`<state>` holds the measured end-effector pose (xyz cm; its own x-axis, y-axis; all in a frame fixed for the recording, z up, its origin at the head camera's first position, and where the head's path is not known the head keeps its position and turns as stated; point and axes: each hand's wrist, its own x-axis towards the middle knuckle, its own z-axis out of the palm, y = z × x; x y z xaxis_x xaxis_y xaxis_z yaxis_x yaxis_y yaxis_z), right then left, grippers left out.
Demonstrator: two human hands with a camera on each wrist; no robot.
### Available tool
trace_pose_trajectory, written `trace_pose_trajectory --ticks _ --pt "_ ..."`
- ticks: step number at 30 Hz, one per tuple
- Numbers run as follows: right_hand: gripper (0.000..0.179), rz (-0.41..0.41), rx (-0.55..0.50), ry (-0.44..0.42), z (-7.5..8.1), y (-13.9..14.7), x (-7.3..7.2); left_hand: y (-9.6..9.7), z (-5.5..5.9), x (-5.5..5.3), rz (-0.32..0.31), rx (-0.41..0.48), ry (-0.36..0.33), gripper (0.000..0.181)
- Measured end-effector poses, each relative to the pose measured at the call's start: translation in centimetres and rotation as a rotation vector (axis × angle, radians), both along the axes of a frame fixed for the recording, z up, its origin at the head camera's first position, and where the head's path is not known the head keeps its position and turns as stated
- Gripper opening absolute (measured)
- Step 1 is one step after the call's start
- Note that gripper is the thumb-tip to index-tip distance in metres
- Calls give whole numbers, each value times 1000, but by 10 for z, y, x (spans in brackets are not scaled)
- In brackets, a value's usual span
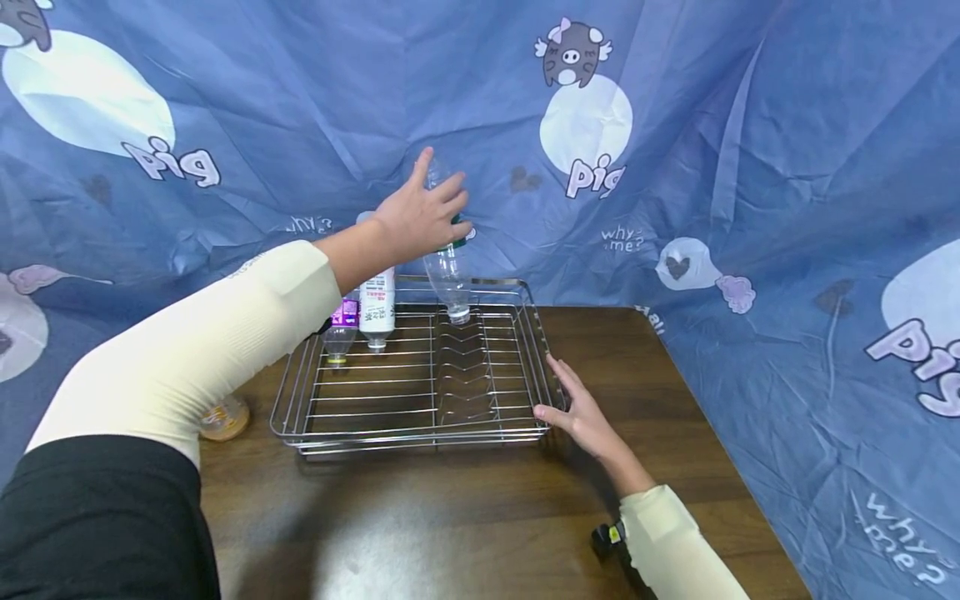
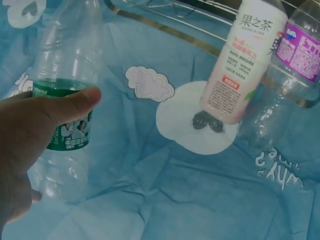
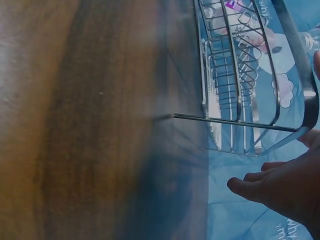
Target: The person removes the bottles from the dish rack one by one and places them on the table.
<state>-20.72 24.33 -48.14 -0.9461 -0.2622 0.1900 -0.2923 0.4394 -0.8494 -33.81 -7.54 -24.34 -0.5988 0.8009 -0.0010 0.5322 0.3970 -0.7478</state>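
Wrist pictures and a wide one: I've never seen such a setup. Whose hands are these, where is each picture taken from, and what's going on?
There's no robot: a person works with two bare hands. The wide picture is taken from the head, the others from each wrist. On the wooden table stands a wire rack, with a white bottle and a purple-labelled bottle neck down. The left hand holds a green-labelled bottle, also neck down. The right hand, holding nothing, is at the rack's side.
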Motion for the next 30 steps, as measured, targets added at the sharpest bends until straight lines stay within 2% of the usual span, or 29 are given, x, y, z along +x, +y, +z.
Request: trace_pose_trajectory --ticks 7,13,18,24,30 --pt "85 5 -26 9 14 -1 -2 -2 3 3 32 27 -4 64" --pt "85 2 -27 -9 14 -2 -4 -4 2 6 48 62 -28 65" --pt "85 -7 -12 -3 14 -1 -6 -8 1 7 62 94 -46 79" --pt "87 -8 -1 -3 17 -1 -7 -8 0 8 109 147 -121 91" --pt "85 10 -17 14 25 -4 -9 -5 -3 10 133 177 -175 92"
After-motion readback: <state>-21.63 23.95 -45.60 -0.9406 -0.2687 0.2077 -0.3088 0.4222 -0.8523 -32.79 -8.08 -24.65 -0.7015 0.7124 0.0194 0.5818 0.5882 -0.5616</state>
